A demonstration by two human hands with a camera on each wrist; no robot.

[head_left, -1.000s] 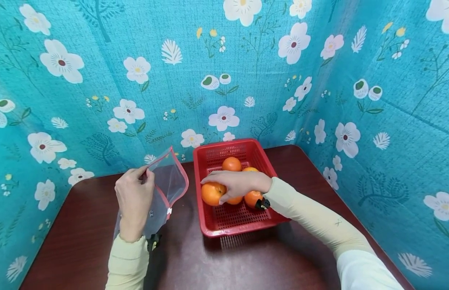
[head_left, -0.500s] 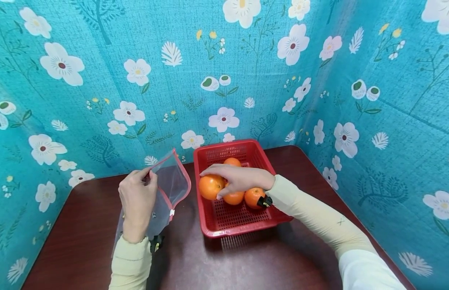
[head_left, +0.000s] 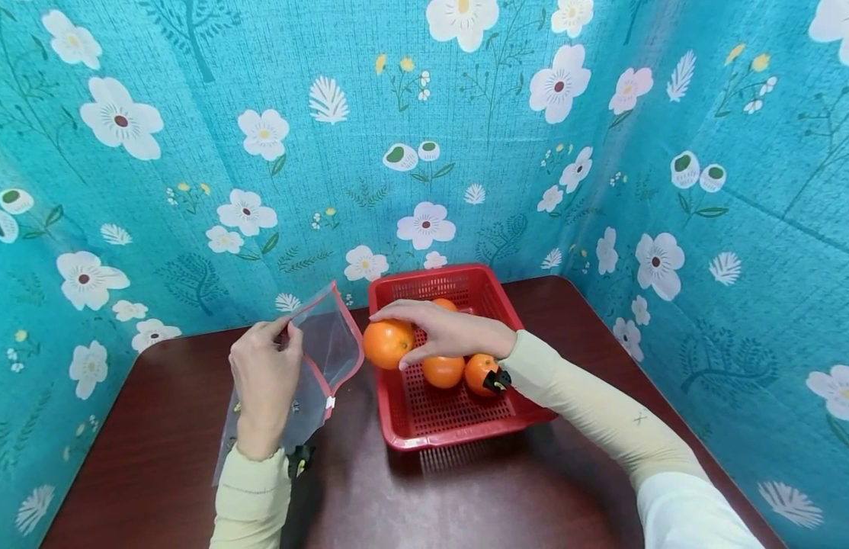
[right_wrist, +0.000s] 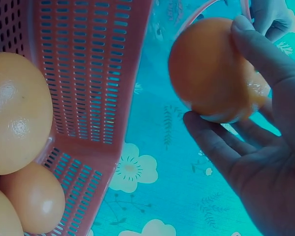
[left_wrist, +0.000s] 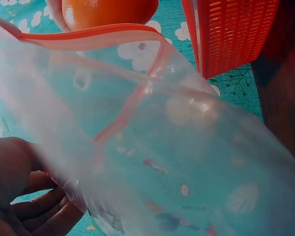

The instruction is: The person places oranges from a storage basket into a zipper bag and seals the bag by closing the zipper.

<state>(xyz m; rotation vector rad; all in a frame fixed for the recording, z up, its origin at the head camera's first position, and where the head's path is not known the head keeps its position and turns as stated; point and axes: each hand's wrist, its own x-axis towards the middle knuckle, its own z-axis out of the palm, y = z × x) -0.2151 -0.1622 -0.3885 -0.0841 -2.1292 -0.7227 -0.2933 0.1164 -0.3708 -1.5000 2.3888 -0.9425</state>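
My left hand [head_left: 267,381] pinches the edge of a clear zip bag [left_wrist: 187,137] by its pink-red zip strip, and the bag's mouth gapes toward the right. A white slider sits at the lower end of the strip. Above the basket's left rim, my right hand [head_left: 452,332] grips an orange [head_left: 389,345] between thumb and fingers, close beside the bag's mouth. In the right wrist view the held orange [right_wrist: 211,71] is outside the basket wall, thumb on top and fingers beneath. Behind it the left hand [right_wrist: 273,17] shows at the corner.
A red slotted plastic basket [head_left: 438,441] stands right of the bag on a dark brown table [head_left: 466,496]. Several more oranges, such as one orange [head_left: 443,371] at the front, lie in it. Blue flowered cloth [head_left: 424,114] hangs behind and at the right.
My right hand has lifted the orange from among the others and carried it left, over the basket's rim toward the bag. The left hand with the bag has shifted slightly right.
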